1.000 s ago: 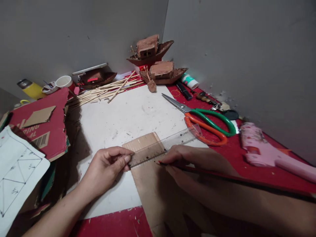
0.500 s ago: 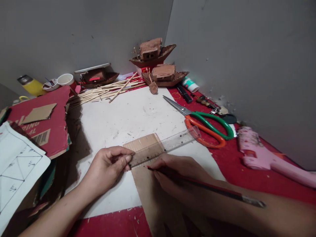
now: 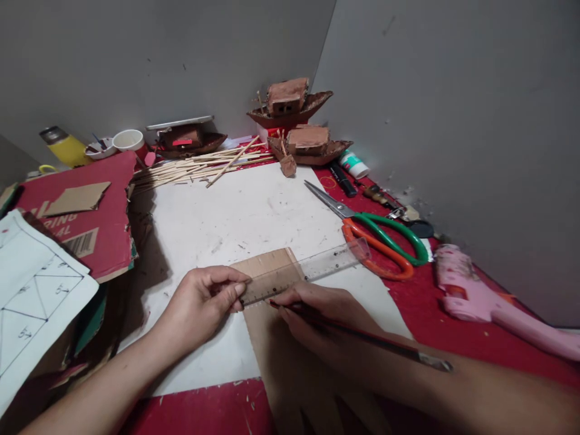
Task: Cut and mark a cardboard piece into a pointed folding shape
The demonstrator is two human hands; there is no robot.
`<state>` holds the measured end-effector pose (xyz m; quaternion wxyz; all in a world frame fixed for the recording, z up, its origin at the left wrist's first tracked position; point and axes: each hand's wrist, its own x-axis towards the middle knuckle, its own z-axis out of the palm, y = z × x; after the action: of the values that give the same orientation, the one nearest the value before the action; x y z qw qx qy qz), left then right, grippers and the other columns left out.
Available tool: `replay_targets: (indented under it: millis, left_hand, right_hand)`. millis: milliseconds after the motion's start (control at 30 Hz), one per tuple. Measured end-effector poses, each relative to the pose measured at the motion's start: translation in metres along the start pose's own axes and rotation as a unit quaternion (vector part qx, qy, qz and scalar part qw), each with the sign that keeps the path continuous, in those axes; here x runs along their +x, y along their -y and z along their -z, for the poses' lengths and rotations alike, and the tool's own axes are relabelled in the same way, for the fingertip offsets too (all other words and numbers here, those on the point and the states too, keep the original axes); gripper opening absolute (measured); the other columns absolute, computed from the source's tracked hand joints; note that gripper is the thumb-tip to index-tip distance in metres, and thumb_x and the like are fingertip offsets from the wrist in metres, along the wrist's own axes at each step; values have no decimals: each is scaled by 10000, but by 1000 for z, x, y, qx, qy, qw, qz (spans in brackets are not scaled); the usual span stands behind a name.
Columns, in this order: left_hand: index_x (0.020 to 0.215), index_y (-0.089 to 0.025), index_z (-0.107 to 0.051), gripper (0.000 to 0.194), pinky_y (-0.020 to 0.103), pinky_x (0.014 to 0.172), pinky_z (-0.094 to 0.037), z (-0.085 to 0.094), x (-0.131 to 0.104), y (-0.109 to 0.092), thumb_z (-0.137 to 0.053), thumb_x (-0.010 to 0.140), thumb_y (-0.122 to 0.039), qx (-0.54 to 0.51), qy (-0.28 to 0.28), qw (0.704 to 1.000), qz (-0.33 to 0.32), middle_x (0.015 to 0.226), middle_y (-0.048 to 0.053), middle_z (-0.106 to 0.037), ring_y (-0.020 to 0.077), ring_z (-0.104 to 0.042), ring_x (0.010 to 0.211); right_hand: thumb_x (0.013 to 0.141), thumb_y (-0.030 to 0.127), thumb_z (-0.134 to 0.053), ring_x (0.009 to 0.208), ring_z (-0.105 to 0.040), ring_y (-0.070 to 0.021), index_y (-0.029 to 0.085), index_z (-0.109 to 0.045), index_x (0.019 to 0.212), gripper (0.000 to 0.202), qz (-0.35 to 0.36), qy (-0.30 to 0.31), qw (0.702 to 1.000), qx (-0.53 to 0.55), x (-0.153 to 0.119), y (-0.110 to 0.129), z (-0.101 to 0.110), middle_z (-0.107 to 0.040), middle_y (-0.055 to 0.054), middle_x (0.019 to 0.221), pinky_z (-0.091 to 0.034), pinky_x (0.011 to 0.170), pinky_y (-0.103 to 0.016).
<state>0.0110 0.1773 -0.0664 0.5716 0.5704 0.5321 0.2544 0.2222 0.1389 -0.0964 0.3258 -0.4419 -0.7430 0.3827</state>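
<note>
A clear plastic ruler [image 3: 326,263] lies slantwise across a strip of brown cardboard [image 3: 267,329]. My left hand [image 3: 211,293] pinches the ruler's left end between thumb and fingers, at the cardboard's left edge. In my right hand [image 3: 312,314] is a dark pencil [image 3: 371,341], held in a writing grip with its tip at the ruler's lower edge on the cardboard. The ruler's right end overlaps the orange handle of the large scissors [image 3: 362,232]. My right hand and its shadow hide part of the cardboard.
White paper [image 3: 203,223] covers the red tabletop. Wooden sticks [image 3: 194,166] and brown model boats [image 3: 290,99] stand at the back. A red cardboard box piece [image 3: 104,241] and a drawn sheet [image 3: 40,302] are at left, a pink glue gun [image 3: 471,290] at right.
The view has shifted slightly, so the scene sits a little lower and further right. The pencil's tip has come closer to the ruler's edge, and its back end has swung left.
</note>
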Motion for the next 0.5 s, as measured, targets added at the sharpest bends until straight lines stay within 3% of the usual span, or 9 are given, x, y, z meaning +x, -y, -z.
replay_targets:
  millis: [500]
  left_hand:
    - [866, -137, -754, 150, 219, 567, -442, 1, 2, 2, -637, 812, -212, 2, -5, 1000, 0, 590, 4, -644, 110, -559, 552]
  right_hand:
    - [940, 152, -473, 643, -568, -133, 204, -646, 921, 181, -14, 41, 999, -18, -1, -1, 2, -650, 7, 742, -426, 581, -239]
